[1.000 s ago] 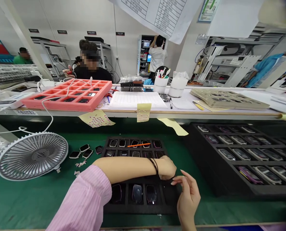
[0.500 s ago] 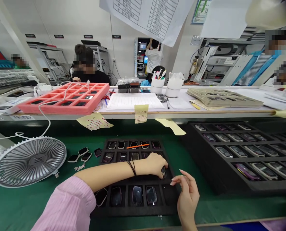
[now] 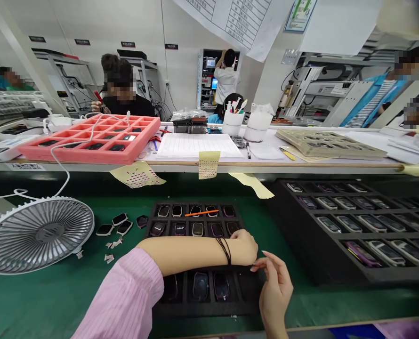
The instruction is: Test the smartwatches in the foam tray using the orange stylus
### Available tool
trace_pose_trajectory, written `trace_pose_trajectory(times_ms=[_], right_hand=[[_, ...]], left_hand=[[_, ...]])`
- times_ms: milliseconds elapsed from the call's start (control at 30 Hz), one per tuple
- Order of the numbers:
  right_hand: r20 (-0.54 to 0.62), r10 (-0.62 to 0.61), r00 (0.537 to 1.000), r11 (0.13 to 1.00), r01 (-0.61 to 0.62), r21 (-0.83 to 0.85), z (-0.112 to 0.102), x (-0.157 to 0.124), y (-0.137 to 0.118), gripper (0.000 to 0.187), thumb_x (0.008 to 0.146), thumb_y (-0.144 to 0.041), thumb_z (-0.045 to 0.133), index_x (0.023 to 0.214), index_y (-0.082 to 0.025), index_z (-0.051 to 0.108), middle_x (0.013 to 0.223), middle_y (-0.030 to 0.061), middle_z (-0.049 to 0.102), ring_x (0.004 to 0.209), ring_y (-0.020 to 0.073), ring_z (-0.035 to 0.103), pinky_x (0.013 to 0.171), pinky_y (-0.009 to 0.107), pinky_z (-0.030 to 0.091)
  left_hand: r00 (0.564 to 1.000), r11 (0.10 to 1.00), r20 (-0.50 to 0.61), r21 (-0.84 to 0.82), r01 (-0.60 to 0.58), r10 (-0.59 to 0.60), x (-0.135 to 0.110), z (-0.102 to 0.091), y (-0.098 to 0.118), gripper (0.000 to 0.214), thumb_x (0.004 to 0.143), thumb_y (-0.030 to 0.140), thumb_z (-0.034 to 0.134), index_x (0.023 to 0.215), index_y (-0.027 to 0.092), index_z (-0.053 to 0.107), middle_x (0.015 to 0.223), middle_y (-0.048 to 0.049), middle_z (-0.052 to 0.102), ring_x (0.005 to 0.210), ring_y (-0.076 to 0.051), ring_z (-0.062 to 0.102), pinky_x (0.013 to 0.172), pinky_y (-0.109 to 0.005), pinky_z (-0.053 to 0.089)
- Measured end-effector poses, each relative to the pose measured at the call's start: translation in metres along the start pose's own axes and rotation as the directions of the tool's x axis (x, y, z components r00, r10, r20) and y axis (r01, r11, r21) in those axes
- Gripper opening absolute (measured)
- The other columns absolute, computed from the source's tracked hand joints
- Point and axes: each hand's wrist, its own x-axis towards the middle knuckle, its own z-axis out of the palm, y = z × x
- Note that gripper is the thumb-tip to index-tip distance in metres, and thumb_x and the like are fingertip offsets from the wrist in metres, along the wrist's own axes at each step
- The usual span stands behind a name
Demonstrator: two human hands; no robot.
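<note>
My left hand (image 3: 245, 247), at the end of a pink sleeve with dark cords at the wrist, reaches across the black foam tray (image 3: 209, 308). It is bent over the tray's right side, and its fingers are hidden behind the back of the hand. Close by on the right is my right hand (image 3: 276, 288), palm inward. Its fingers are loosely curved and apart, the tips beside my left hand, with nothing visible in them. Watch cases with dark screens, one of them a watch (image 3: 200, 286) in the front row, lie in the tray's compartments. An orange stick (image 3: 201, 213) rests across the back row.
A white fan (image 3: 42, 235) stands at left, near loose watches (image 3: 124, 228) and small scraps (image 3: 114, 243). At right is a stack of black foam trays (image 3: 301, 249) with more watches. The shelf above carries a pink foam tray (image 3: 124, 157), papers and pen cups. Several people are beyond.
My left hand has moved right and slightly down, its fingers turning out of sight beside my right hand. The right hand is nearly still. The view has shifted slightly.
</note>
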Motion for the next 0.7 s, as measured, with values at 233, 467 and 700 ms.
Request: trace_pose_trajectory(times_ms=[233,467,700], right_hand=[[0.005,0.007,1.000,1.000,-0.007,-0.020,0.000,-0.001,-0.004,0.022,0.086,-0.035,0.052,0.094,-0.015,0.060,0.066,0.0014,0.060,0.056,0.0160,0.057,0.057,0.032,0.045],[0.016,0.006,1.000,1.000,-0.006,-0.004,0.000,-0.001,-0.003,0.020,0.087,-0.033,0.051,0.092,-0.016,0.060,0.065,0.0010,0.060,0.055,0.0158,0.056,0.057,0.032,0.045],[0.007,0.000,1.000,1.000,0.000,0.006,0.001,-0.001,-0.004,0.018,0.085,-0.032,0.053,0.089,-0.016,0.061,0.064,0.0003,0.060,0.055,0.0153,0.056,0.057,0.031,0.044]], left_hand=[[0.961,0.959,-0.098,-0.095,-0.266,0.257,-0.029,-0.006,-0.052,0.038,0.063,0.038,0.072,0.095,0.018,0.067,0.087,-0.0061,0.072,0.081,-0.024,0.066,0.065,-0.029,0.050],[0.949,0.944,-0.237,-0.203,-0.259,0.209,-0.105,-0.001,-0.069,0.030,0.068,0.040,0.069,0.094,0.025,0.064,0.075,0.0018,0.071,0.071,-0.018,0.067,0.059,-0.022,0.044],[0.971,0.969,0.029,0.071,-0.238,0.237,-0.123,0.030,-0.032,0.036,0.072,0.035,0.070,0.098,0.010,0.063,0.084,-0.0135,0.071,0.078,-0.027,0.067,0.060,-0.031,0.048]])
